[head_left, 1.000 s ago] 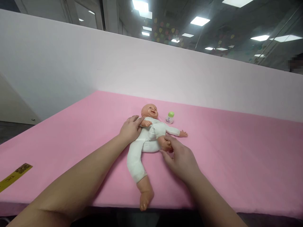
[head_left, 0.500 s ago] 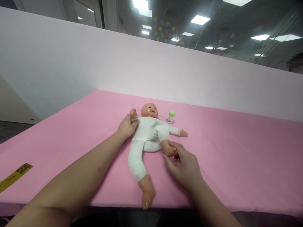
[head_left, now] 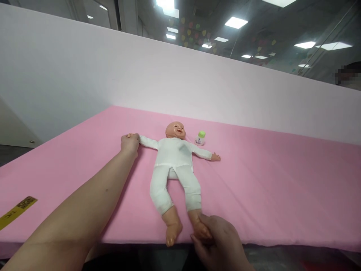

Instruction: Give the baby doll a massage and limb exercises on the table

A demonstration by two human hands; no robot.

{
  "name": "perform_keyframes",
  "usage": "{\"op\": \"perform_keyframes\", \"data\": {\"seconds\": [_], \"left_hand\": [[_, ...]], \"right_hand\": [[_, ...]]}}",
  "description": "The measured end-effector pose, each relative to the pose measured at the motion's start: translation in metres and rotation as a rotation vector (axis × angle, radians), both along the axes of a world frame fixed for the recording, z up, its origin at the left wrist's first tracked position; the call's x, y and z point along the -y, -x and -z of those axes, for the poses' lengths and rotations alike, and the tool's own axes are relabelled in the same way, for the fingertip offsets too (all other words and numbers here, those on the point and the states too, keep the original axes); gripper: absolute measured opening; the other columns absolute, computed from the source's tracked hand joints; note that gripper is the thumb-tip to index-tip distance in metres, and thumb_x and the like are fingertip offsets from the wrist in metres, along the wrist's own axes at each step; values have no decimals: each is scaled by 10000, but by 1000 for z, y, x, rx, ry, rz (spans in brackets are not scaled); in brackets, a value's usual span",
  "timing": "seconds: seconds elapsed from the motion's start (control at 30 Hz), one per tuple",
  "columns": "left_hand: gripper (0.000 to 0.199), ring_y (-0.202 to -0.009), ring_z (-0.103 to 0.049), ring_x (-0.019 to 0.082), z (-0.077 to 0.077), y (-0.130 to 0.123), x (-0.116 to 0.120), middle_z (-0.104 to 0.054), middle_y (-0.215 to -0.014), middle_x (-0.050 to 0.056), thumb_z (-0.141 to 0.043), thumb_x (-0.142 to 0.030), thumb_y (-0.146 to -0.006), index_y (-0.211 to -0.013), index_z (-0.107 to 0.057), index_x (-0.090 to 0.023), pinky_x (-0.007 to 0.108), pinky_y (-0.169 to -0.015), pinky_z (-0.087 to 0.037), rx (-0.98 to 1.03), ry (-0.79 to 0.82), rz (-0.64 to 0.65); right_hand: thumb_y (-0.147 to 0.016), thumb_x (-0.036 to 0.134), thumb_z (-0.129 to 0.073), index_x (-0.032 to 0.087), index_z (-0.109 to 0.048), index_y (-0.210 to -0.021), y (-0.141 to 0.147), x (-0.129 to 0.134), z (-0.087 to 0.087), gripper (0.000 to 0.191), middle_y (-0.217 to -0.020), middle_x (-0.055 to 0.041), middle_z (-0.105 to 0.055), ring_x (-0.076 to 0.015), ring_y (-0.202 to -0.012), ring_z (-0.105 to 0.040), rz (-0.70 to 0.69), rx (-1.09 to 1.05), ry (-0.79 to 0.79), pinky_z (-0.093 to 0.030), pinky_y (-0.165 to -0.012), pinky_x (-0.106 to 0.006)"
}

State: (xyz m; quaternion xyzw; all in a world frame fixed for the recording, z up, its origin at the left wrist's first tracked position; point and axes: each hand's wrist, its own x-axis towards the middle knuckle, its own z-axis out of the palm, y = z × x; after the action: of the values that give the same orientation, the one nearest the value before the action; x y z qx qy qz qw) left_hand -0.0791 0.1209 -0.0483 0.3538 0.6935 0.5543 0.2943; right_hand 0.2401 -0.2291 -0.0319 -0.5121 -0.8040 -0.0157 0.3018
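A baby doll (head_left: pixel 175 154) in a white cloth suit lies on its back on the pink-covered table (head_left: pixel 267 188), head away from me and smiling face turned up. Its arm on the left side is stretched outward, and my left hand (head_left: pixel 130 144) is closed around that arm's hand. My right hand (head_left: pixel 218 239) grips the doll's foot (head_left: pixel 200 229) on the right side, near the table's front edge. Both doll legs are extended toward me. Beside the doll's head stands a small jar (head_left: pixel 200 138) with a green lid.
Behind the table rises a white partition (head_left: pixel 197 86), with glass above it. A yellow label strip (head_left: pixel 18 211) lies at the front left of the table. Part of a person (head_left: pixel 349 74) shows at the far right beyond the partition.
My left hand has moved left, drawing the doll's arm out straight. My right hand has come nearer to me with the foot, and the previously bent leg is now extended.
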Motion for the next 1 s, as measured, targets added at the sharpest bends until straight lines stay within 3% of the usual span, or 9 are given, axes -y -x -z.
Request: {"op": "perform_keyframes", "data": {"seconds": [0.1, 0.2, 0.4, 0.53, 0.6, 0.7, 0.8, 0.93, 1.0], "left_hand": [[700, -994, -692, 274, 0, 14, 2, -646, -1257, 140, -677, -353, -885, -1508, -393, -208, 421, -817, -589, -64, 41, -42], [671, -1065, -676, 300, 0, 23, 5, -577, -1424, 152, -695, -333, -849, -1478, -479, -238, 442, -854, -576, -160, 53, -45], [594, -979, -680, 324, -4, 29, 10, -553, -1459, 170, -691, -331, -826, -1406, -590, -245, 488, -827, -568, -308, 78, 9], [584, -1076, -656, 349, -8, 23, 14, -538, -1471, 165, -678, -346, -847, -1414, -586, -244, 505, -889, -552, -407, 47, 28], [563, -1154, -630, 356, -11, 13, 19, -535, -1474, 159, -656, -352, -873, -1419, -580, -239, 503, -934, -539, -496, -10, 56], [472, -1256, -599, 336, -18, -13, 31, -548, -1477, 127, -588, -332, -929, -1394, -595, -249, 498, -1044, -499, -597, -147, 145], [417, -1333, -572, 295, -27, -45, 42, -576, -1451, 107, -530, -282, -960, -1368, -612, -248, 448, -1143, -443, -635, -300, 268], [471, -1255, -633, 306, -37, -84, 39, -597, -1456, 136, -554, -290, -949, -1414, -587, -219, 426, -1107, -466, -567, -244, 421], [472, -1235, -647, 333, -39, -101, 31, -637, -1413, 156, -585, -296, -927, -1390, -606, -206, 431, -1064, -483, -551, -208, 457]], "right_hand": [[-878, 172, -572, 232, -604, -981, 5, -1, 0, 124, -667, 26, -641, -192, -552, -652, -18, 33, 44, -462, -521, -297], [-883, 168, -579, 227, -602, -974, 10, -2, -3, 111, -684, 19, -655, -188, -562, -654, -8, 31, 93, -441, -522, -287], [-890, 190, -604, 237, -598, -1128, 6, 2, -5, 243, -749, 18, -695, -179, -591, -669, -100, -74, 117, -499, -571, -282], [-936, 380, -692, 274, -542, -1344, -8, 7, -8, 448, -821, 14, -721, -175, -606, -675, -187, -237, 22, -552, -608, -282], [-980, 377, -654, 293, -557, -1333, -16, 2, -13, 376, -812, 21, -703, -163, -610, -670, -166, -328, 34, -546, -599, -266], [-1018, 377, -603, 262, -622, -1244, -24, -20, -22, 255, -816, 2, -682, -177, -678, -674, -19, -478, 183, -550, -644, -282], [-991, 425, -640, 222, -639, -1234, -26, -58, -29, 317, -910, -35, -698, -221, -829, -689, 124, -619, 408, -561, -768, -338], [-906, 420, -738, 219, -641, -1198, -22, -118, -32, 368, -981, -41, -737, -238, -900, -694, 100, -883, 700, -554, -833, -366], [-869, 379, -770, 218, -656, -1149, -17, -148, -33, 342, -998, -49, -752, -243, -924, -712, 15, -1082, 865, -575, -861, -382]]}}
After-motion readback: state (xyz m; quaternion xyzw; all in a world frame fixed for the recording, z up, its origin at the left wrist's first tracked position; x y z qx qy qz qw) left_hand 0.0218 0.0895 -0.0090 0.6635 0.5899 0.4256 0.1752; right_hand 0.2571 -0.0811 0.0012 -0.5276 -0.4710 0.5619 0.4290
